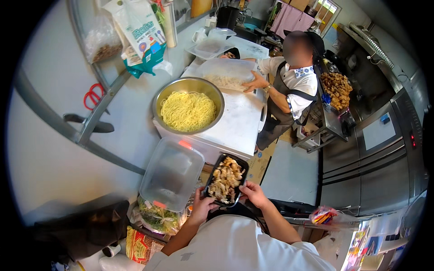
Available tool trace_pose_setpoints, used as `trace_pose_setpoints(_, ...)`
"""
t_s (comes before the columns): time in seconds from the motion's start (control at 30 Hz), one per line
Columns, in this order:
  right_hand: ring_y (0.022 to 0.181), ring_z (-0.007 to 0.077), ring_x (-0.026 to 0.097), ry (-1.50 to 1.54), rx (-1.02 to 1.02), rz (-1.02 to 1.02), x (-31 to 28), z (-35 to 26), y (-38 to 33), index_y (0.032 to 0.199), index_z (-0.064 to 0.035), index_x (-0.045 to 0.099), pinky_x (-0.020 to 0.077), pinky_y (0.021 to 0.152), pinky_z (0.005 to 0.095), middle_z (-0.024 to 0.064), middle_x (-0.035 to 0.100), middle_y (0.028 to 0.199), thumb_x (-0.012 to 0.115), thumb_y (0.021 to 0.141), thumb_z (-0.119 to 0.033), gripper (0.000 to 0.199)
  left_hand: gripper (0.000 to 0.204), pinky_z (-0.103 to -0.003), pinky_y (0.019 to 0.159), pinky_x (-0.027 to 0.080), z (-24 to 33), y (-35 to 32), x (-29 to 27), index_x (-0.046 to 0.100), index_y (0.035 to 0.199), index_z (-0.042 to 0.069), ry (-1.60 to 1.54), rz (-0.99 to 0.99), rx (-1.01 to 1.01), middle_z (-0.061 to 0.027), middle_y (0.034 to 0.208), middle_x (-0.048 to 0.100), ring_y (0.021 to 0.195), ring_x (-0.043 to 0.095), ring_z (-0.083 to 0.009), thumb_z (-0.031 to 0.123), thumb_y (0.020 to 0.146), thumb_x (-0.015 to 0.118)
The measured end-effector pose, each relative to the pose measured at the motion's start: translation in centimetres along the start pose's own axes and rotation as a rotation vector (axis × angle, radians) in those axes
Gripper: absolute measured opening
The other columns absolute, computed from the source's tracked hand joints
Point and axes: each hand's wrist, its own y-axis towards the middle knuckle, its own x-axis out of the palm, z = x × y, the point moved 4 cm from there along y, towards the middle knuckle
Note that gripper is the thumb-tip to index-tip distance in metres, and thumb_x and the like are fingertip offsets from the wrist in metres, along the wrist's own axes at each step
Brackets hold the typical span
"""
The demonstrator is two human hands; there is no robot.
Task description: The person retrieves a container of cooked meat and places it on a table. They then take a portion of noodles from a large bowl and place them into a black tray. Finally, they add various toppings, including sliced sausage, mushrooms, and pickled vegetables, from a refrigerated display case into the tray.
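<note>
Nearest to us, the white shirt front fills the lower edge and cuts off the upper arms; the bare forearms slant inward and away, elbows spread, until the hands nearly meet at a black tray (pixel 244 171). Our left hand (pixel 203 205) grips its near left corner and our right hand (pixel 254 194) pinches its right side near the close end, thumbs uppermost; the undersides of both grips are hidden, so we cannot tell how the fingers spread below. We have the tray in front of our body, just short of the bench (pixel 242 119), its long axis running away from us with the far end leaning right. Browned and pale chopped food (pixel 226 178) covers most of its floor. Just left, a clear container (pixel 169 174) partly hides bagged greens (pixel 158 219). Beyond, on the bench, a steel bowl (pixel 158 103) holds yellow noodles (pixel 190 110). Farther off, a co-worker (pixel 294 97), face blurred, has one hand (pixel 257 82) on a translucent tub (pixel 226 68); its contents are hard for us to make out, and the other hand is mostly hidden.
</note>
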Motion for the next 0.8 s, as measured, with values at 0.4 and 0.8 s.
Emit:
trace_pose_setpoints(0.4, 0.151, 0.045, 0.03, -1.469, -0.581, 0.513, -22.9, -17.7, 39.6, 0.158, -0.0066, 0.034, 0.0293, 0.122, 0.0545, 0.0283, 0.033, 0.162, 0.076, 0.086, -0.043, 0.091, 0.06, -0.038, 0.082, 0.06, 4.0, 6.9, 4.1, 0.046, 0.139, 0.01, -0.14, 0.419, 0.407, -0.0104, 0.126, 0.06, 0.106, 0.066, -0.0245, 0.003, 0.081, 0.056)
trace_pose_setpoints(0.8, 0.146, 0.026, 0.028, -2.324, -2.676, 0.499, -13.7, -22.9, 65.4, 0.159, 0.0011, 0.021, 0.0358, 0.118, 0.0334, 0.0168, 0.023, 0.158, 0.083, 0.084, -0.013, 0.098, 0.064, -0.047, 0.116, 0.044, -1.0, 10.5, 17.1, 0.049, 0.136, 0.006, -0.199, 0.621, 0.533, -0.014, 0.138, 0.059, 0.132, 0.056, -0.0317, 0.01, 0.074, 0.062)
